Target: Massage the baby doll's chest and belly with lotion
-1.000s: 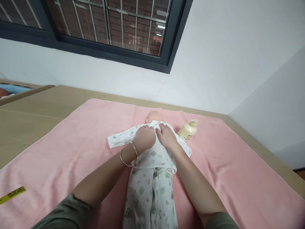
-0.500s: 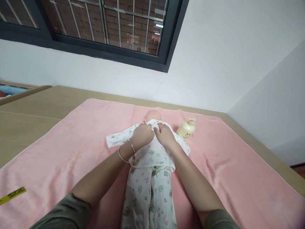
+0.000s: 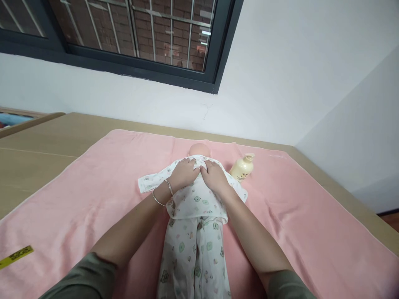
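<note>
A baby doll lies on its back or front, I cannot tell which, with only the crown of its bald head (image 3: 199,149) showing. It wears a white printed top (image 3: 199,203) and matching trousers (image 3: 183,253). My left hand (image 3: 184,173), with two bangles at the wrist, rests on the upper part of the top, fingers stretched out. Beside it my right hand (image 3: 215,175) lies on the same area, fingers extended and thumb pointing at the other thumb. Both hands touch the cloth near the neckline, partly covering it. One sleeve (image 3: 151,182) extends flat to the left.
A pale yellow pump bottle (image 3: 242,168) leans or stands right of the doll. Under everything spreads a pink blanket (image 3: 93,178) on a wooden surface (image 3: 40,141). A yellow strip (image 3: 16,256) lies at the lower left. Behind are a white wall (image 3: 264,74) and a dark window frame (image 3: 199,79).
My left hand has gone from a curled fist to fingers stretched out over the top. My right hand stays in nearly the same place. The view has shifted slightly.
</note>
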The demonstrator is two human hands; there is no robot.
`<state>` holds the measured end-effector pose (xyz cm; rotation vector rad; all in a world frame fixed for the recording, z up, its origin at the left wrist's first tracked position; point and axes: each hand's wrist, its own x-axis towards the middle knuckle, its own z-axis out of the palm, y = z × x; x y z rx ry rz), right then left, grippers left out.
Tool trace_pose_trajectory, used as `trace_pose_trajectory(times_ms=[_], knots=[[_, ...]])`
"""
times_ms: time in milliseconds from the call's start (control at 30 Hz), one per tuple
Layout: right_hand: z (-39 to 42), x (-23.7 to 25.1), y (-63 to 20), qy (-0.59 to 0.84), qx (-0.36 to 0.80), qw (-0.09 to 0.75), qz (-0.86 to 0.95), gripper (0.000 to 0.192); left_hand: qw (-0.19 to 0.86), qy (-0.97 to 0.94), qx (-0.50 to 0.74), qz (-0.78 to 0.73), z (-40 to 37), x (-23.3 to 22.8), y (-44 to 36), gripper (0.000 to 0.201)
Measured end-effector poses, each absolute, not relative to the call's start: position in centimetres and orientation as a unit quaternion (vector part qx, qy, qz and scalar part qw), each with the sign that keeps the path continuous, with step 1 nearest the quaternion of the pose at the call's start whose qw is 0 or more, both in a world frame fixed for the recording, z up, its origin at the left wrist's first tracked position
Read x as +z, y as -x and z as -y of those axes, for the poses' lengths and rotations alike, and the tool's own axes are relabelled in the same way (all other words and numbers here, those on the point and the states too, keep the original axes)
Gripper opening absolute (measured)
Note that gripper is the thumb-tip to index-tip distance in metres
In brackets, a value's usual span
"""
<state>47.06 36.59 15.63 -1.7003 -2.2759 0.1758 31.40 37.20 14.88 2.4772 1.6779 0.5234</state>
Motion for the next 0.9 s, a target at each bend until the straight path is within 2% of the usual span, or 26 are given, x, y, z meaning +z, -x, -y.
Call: trace_pose_trajectory(times_ms=[233, 500, 767, 900], knots=[[-35.7, 15.9, -46.5, 0.608, 0.046, 0.118, 0.784, 0.043, 0.117, -0.803, 0.181, -0.555, -37.9, 14.7, -31.1, 0.038], [-36.3, 14.7, -46.8, 0.605, 0.059, 0.133, 0.783, 0.053, 0.134, -0.75, 0.161, -0.627, -37.3, 13.8, -32.1, 0.061], [-37.1, 14.0, -47.4, 0.6, 0.136, 0.18, 0.768, 0.058, 0.131, -0.756, 0.155, -0.623, -36.7, 13.5, -32.6, 0.063], [-37.0, 14.0, -47.3, 0.598, 0.137, 0.183, 0.769, 0.058, 0.125, -0.76, 0.156, -0.618, -36.9, 13.3, -32.5, 0.063]])
